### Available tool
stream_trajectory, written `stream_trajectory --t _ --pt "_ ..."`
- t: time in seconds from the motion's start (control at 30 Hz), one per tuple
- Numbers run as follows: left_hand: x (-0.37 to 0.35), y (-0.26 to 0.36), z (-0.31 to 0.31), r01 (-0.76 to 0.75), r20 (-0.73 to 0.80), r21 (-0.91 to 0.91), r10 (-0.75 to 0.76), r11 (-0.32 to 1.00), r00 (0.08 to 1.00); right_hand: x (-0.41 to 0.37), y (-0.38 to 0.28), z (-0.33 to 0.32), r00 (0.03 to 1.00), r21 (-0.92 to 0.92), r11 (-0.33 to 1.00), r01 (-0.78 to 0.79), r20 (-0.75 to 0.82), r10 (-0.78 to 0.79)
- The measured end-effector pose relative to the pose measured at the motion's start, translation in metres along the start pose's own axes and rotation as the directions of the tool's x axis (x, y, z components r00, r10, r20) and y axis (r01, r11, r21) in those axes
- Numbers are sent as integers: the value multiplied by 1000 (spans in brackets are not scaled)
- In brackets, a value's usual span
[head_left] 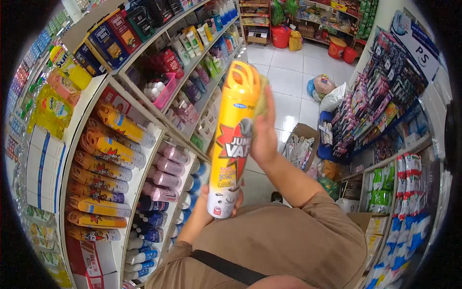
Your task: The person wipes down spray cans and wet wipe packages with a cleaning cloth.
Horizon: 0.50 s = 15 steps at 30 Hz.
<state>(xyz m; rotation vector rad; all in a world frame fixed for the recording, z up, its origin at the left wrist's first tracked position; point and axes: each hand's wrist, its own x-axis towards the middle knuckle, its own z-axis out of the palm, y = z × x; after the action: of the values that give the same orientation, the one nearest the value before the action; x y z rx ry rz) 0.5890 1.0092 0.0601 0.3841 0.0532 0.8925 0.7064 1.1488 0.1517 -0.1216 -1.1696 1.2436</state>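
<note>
A yellow insect spray can (pixel 233 139) with an orange cap and a white base is held up in front of my chest, tilted slightly to the right at its top. My left hand (pixel 206 200) is wrapped round its lower end, with some fingers hidden behind it. Beside the upper part, my right hand (pixel 265 127) presses an olive-yellow cloth (pixel 263 96) against the can's right side. Part of the cloth is hidden behind the can. Several similar spray cans (pixel 103 183) lie on their sides in the shelf at my left.
Shelves (pixel 137 180) with pink and blue bottles stand close on the left. Yellow dish soap bottles (pixel 50 103) sit at the far left. An open cardboard box (pixel 303 137) stands on the tiled floor (pixel 284 82). Hanging packets (pixel 409 183) line the right, with red buckets (pixel 280 36) further back.
</note>
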Motion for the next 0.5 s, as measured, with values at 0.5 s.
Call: stream_trajectory --t 0.5 --pt "141 -21 54 387 -381 901 780 193 497 -27 8 -125 910 208 886 -414 70 408"
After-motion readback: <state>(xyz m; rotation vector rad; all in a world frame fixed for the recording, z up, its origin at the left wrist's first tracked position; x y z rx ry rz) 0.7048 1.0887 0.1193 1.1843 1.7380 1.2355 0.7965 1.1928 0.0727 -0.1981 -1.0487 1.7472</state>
